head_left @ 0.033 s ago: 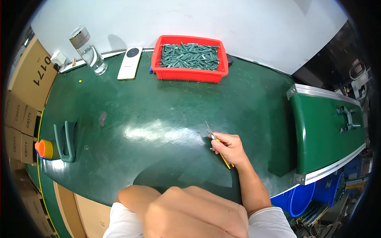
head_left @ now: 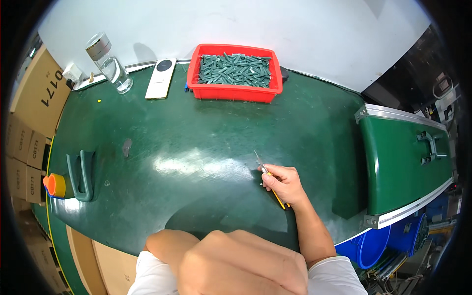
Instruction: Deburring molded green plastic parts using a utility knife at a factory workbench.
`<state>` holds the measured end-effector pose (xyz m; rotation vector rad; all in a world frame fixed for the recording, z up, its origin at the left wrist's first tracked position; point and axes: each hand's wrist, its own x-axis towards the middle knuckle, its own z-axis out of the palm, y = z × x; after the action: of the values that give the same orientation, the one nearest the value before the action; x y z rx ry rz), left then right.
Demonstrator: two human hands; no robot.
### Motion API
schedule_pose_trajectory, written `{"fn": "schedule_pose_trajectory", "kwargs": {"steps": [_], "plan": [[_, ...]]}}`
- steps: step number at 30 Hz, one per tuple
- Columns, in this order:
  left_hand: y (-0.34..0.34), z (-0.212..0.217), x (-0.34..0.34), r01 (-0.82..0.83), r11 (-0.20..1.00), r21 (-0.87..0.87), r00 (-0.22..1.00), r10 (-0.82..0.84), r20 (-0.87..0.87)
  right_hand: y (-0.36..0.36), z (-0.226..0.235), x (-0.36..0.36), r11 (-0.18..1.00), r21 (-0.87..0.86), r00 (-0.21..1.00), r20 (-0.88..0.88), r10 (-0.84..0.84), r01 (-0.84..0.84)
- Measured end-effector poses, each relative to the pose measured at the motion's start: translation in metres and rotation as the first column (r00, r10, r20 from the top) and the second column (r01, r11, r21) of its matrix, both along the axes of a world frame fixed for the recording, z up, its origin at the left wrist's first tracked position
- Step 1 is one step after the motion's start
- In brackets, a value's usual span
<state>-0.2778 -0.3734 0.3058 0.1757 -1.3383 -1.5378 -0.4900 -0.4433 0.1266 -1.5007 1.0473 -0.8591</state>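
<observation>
Over the middle front of the table, my right hand (head_left: pixel 283 185) is closed round a utility knife (head_left: pixel 278 195) with a yellow and black handle. The thin blade is out and points up and left, away from me. My left hand (head_left: pixel 241 265) is raised close in front of me at the lower edge, large in view. Its fingers are bent and pressed together, and whatever they may hold is hidden. Beyond the knife, at the back of the table, a red plastic bin (head_left: pixel 236 92) holds many short dark green strips (head_left: pixel 235 70).
The green table (head_left: pixel 196 128) also carries a clear bottle (head_left: pixel 116 73), a white phone (head_left: pixel 161 78), a bent green piece (head_left: pixel 84 177) and an orange-yellow tape roll (head_left: pixel 57 185). Cardboard boxes (head_left: pixel 34 98) line the left. A green metal-edged panel (head_left: pixel 403 162) and blue bins (head_left: pixel 371 246) are at right.
</observation>
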Motion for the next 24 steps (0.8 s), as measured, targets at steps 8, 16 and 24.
{"fn": "schedule_pose_trajectory", "kwargs": {"steps": [8,16,24], "plan": [[-0.011,-0.013,-0.017,0.136,0.99,-0.046,0.892,-0.142,-0.429,0.001,-0.001,-0.001,0.999,0.029,1.0,0.013,-0.02,0.02],[-0.016,-0.02,-0.036,0.214,0.968,-0.134,0.82,-0.253,-0.514,0.001,-0.003,0.0,1.0,-0.007,1.0,-0.005,-0.008,0.007],[-0.009,-0.012,-0.027,0.297,0.955,0.004,0.829,-0.256,-0.497,0.001,-0.003,0.0,1.0,0.0,1.0,0.012,-0.01,0.01]]}}
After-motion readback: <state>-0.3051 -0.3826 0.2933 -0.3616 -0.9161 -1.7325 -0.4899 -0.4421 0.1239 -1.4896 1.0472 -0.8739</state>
